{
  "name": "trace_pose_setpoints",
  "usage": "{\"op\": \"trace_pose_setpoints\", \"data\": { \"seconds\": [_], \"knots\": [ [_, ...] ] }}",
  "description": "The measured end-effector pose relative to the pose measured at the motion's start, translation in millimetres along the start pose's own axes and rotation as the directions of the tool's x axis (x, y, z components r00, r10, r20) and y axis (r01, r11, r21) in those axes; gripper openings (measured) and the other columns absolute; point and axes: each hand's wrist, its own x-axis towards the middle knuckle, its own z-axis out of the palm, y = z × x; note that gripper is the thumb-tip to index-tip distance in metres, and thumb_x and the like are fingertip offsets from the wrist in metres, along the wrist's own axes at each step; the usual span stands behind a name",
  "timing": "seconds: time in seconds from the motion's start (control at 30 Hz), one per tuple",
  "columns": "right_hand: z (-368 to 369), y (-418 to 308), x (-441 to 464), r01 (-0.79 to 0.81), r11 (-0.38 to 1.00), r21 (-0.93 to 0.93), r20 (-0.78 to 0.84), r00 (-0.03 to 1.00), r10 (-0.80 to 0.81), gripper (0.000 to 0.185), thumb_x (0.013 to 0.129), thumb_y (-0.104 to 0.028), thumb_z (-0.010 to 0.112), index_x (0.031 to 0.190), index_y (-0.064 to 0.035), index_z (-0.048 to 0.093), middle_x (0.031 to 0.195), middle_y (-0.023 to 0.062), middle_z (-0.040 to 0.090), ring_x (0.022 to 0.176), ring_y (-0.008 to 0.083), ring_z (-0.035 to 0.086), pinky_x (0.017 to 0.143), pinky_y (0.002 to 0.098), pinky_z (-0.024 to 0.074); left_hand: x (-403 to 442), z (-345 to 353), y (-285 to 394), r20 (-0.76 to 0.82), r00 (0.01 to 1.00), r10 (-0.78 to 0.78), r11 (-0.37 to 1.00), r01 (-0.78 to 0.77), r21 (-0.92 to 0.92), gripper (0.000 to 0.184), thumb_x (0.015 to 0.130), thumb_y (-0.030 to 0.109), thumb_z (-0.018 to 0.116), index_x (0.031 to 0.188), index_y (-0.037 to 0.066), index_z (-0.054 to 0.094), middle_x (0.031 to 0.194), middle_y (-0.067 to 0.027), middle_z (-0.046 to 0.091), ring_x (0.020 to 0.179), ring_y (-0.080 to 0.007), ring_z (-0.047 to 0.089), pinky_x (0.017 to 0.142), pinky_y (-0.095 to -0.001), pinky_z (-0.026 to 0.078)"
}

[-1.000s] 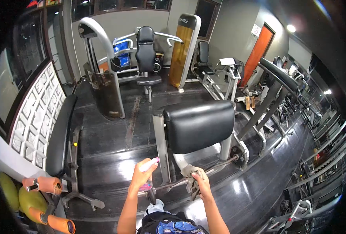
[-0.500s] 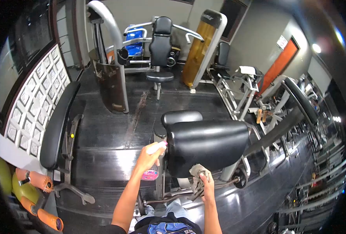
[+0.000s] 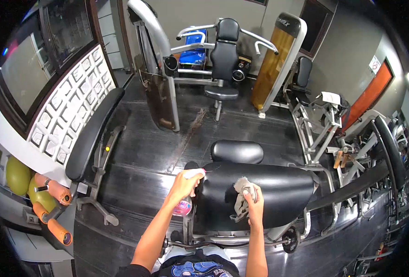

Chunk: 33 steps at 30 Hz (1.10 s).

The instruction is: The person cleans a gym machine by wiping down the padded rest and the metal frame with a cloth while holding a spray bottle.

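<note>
In my left hand [image 3: 183,187] is a spray bottle [image 3: 183,207] with a white trigger head and pink liquid or label low on its body. Its nozzle points right, over the left end of a black padded bench [image 3: 260,177]. My right hand [image 3: 255,198] grips a crumpled grey-beige cloth [image 3: 242,198], held above the bench's near side. Whether the cloth touches the pad I cannot tell. A smaller black pad [image 3: 237,151] sits just beyond the large one.
A barbell [image 3: 232,244] runs low along the bench's near side. Left is another padded bench [image 3: 96,134] with orange foam rollers [image 3: 59,231]. Farther back stands a seated press machine [image 3: 223,60]; more machines [image 3: 352,161] line the right.
The view has turned left, shifting the room rightward. My right hand has raised the cloth from the bench's near edge to over the pad. The spray bottle's nozzle now sits over the pad's end.
</note>
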Motion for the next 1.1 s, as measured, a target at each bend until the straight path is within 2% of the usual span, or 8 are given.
{"op": "trace_pose_setpoints", "data": {
  "seconds": [0.27, 0.4, 0.53, 0.6, 0.63, 0.73, 0.93, 1.1],
  "knots": [
    [-12, -15, 20, 0.017, 0.996, -0.090, 0.091, 0.996, -0.009, 0.038, 0.086, -0.015, 0.069, 0.120, -0.0008, 0.058, 0.105, 0.0064, 0.063, 0.096, 0.0134, 0.059, 0.086, 0.0275, 0.0461, 10, -9, -15, 0.019, 1.000, -0.018, 0.999, 0.017, 0.035, 0.029, 0.089, 0.023, 0.062, 0.100, -0.003, 0.068, 0.068, -0.0076, 0.059, 0.042, -0.0172, 0.057, 0.040, -0.0296, 0.048],
    [-14, -23, 37, 0.056, 0.996, -0.074, 0.082, 0.995, -0.050, 0.035, 0.086, -0.013, 0.069, 0.118, -0.0008, 0.061, 0.102, 0.0059, 0.065, 0.093, 0.0139, 0.060, 0.085, 0.0275, 0.0471, 5, -7, -11, 0.068, 0.995, -0.073, 0.993, 0.079, -0.088, 0.026, 0.088, 0.021, 0.062, 0.096, -0.003, 0.068, 0.069, -0.0080, 0.060, 0.041, -0.0175, 0.057, 0.039, -0.0312, 0.047],
    [-5, -26, 48, 0.074, 0.981, -0.179, 0.041, 0.997, -0.068, 0.035, 0.085, -0.017, 0.070, 0.115, 0.0006, 0.062, 0.104, 0.0064, 0.066, 0.096, 0.0160, 0.061, 0.087, 0.0290, 0.0469, 9, -12, -18, 0.090, 0.995, -0.037, 0.998, 0.042, -0.046, 0.032, 0.090, 0.028, 0.063, 0.108, 0.002, 0.071, 0.073, -0.0066, 0.061, 0.044, -0.0154, 0.057, 0.040, -0.0284, 0.046],
    [3, -29, 56, 0.271, 0.793, -0.546, 0.129, 0.962, -0.240, 0.036, 0.083, -0.019, 0.073, 0.114, -0.0023, 0.066, 0.104, 0.0131, 0.069, 0.095, 0.0239, 0.067, 0.085, 0.0325, 0.0498, 13, -16, -26, 0.140, 0.990, -0.037, 0.995, 0.049, -0.085, 0.032, 0.091, 0.027, 0.062, 0.109, 0.002, 0.070, 0.074, -0.0070, 0.061, 0.044, -0.0160, 0.057, 0.041, -0.0284, 0.046],
    [15, -43, 54, 0.293, 0.736, -0.610, 0.163, 0.956, -0.245, 0.035, 0.081, -0.021, 0.074, 0.112, -0.0055, 0.068, 0.108, 0.0137, 0.068, 0.098, 0.0307, 0.067, 0.085, 0.0357, 0.0505, 14, -19, -30, 0.182, 0.983, -0.030, 0.991, 0.054, -0.123, 0.032, 0.092, 0.027, 0.061, 0.110, 0.003, 0.070, 0.076, -0.0075, 0.061, 0.044, -0.0166, 0.056, 0.041, -0.0285, 0.047],
    [36, -39, 63, 0.400, 0.498, -0.770, 0.263, 0.909, -0.323, 0.032, 0.079, -0.021, 0.073, 0.110, -0.0112, 0.069, 0.105, 0.0082, 0.069, 0.094, 0.0322, 0.065, 0.082, 0.0415, 0.0520, 21, -24, -40, 0.266, 0.963, -0.040, 0.953, 0.117, -0.281, 0.032, 0.094, 0.026, 0.058, 0.114, 0.003, 0.067, 0.078, -0.0087, 0.062, 0.043, -0.0181, 0.056, 0.041, -0.0284, 0.047],
    [92, -27, 75, 0.459, 0.270, -0.847, 0.442, 0.888, -0.123, 0.032, 0.078, -0.020, 0.071, 0.110, -0.0153, 0.070, 0.103, 0.0067, 0.068, 0.095, 0.0308, 0.064, 0.081, 0.0433, 0.0545, 30, -33, -77, 0.366, 0.928, 0.071, 0.883, 0.112, -0.456, 0.030, 0.092, 0.023, 0.057, 0.101, -0.004, 0.065, 0.078, -0.0139, 0.063, 0.043, -0.0214, 0.058, 0.040, -0.0302, 0.047],
    [104, -28, 65, 0.581, 0.271, -0.767, 0.575, 0.811, -0.109, 0.031, 0.076, -0.019, 0.072, 0.107, -0.0169, 0.071, 0.100, 0.0042, 0.067, 0.094, 0.0293, 0.063, 0.082, 0.0415, 0.0538, 37, -37, -76, 0.476, 0.864, 0.164, 0.818, 0.151, -0.555, 0.029, 0.087, 0.022, 0.058, 0.089, -0.007, 0.062, 0.077, -0.0161, 0.064, 0.044, -0.0218, 0.058, 0.038, -0.0299, 0.047]
  ]
}}
